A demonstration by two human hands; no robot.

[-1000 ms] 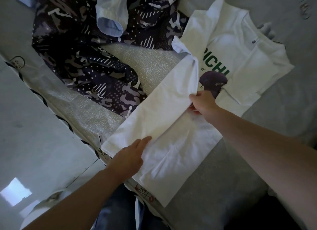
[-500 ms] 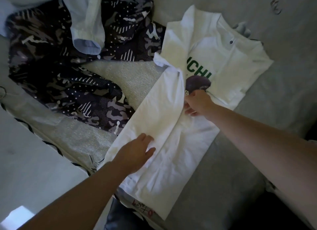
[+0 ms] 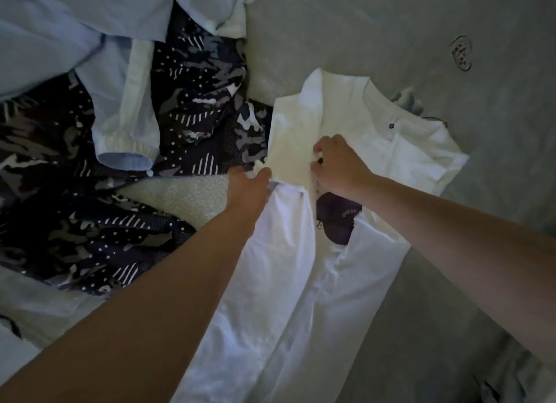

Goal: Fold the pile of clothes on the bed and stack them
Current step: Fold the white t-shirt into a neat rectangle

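A white T-shirt [image 3: 301, 282] with a dark purple print lies lengthwise on the grey bed [image 3: 376, 26], its left side folded over the middle. My left hand [image 3: 249, 181] grips the outer edge of the left sleeve where it meets the body. My right hand [image 3: 337, 162] pinches the sleeve's inner edge a little to the right. The sleeve flap stretches between both hands. My right hand hides the green lettering on the chest.
A dark camouflage garment [image 3: 90, 231] is spread at the left. A light blue shirt [image 3: 75, 26] lies over it at the upper left, one cuff [image 3: 126, 159] hanging down. Bare grey bedding lies to the right and beyond the T-shirt.
Both hands slid up the T-shirt from its lower body to the left sleeve and took hold of it. The camera moved forward over the bed.
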